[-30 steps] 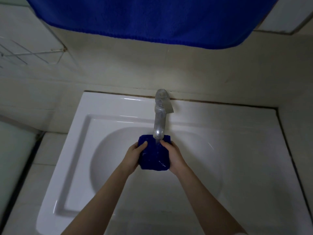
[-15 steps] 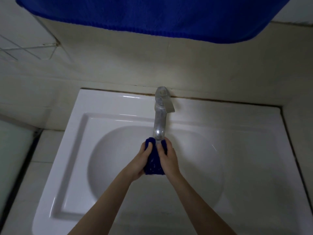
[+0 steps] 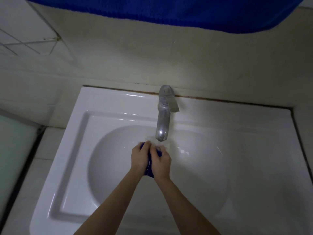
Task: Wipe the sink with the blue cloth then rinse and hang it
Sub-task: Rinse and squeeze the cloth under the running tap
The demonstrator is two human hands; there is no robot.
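Chrome faucet (image 3: 163,122), hanging towel (image 3: 169,9), tiled wall (image 3: 135,56)

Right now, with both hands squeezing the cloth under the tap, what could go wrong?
The blue cloth is bunched tight between left hand and right hand, so inner folds may stay unrinsed. Water seems to fall from the faucet onto the hands; it could splash past the sink rim.

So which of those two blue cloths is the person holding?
The small bunched blue cloth, gripped by the left hand and right hand below the tap; the big blue cloth hangs spread out above, untouched.
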